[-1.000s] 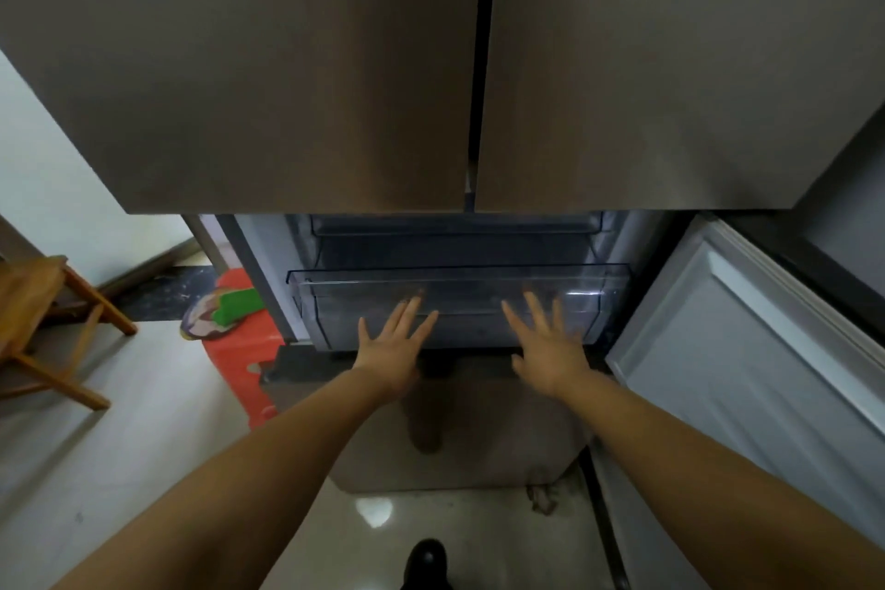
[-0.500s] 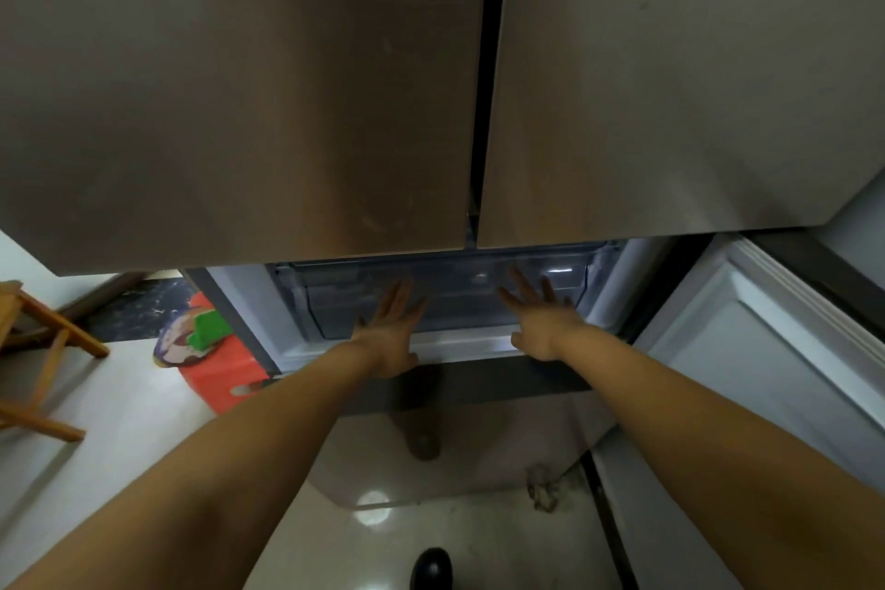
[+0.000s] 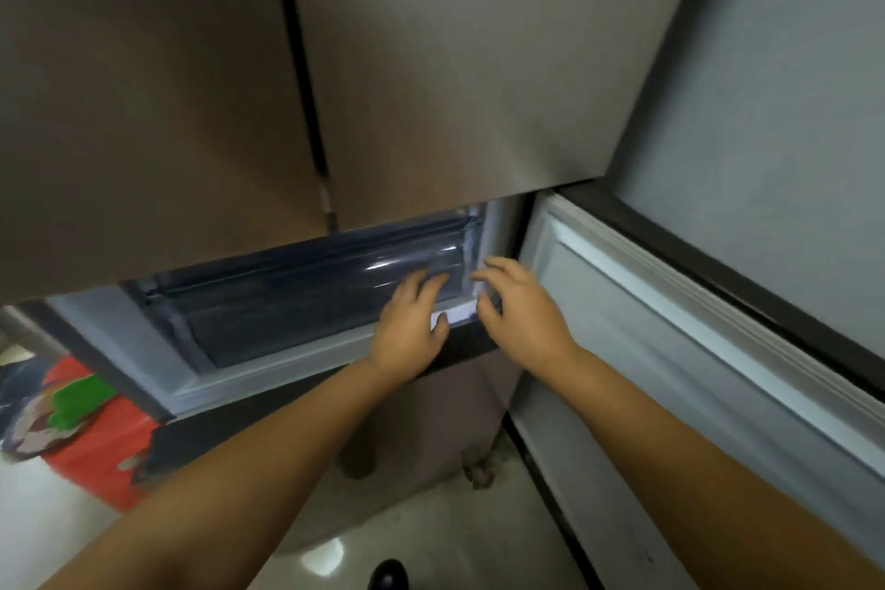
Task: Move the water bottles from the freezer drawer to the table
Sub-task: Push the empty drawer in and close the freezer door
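Head view: two hands, left (image 3: pixel 408 326) and right (image 3: pixel 519 309), at one freezer drawer (image 3: pixel 297 297).

Single head-worn view, angled down, close on the fridge front (image 3: pixel 455 62)

Freezer drawer (image 3: pixel 306 302) sits under the two upper fridge doors (image 3: pixel 431 62), with the open lower door (image 3: pixel 670 350) off to its right. Both hands, left hand (image 3: pixel 407 326) and right hand (image 3: pixel 522 307), are at the drawer's right end, side by side.
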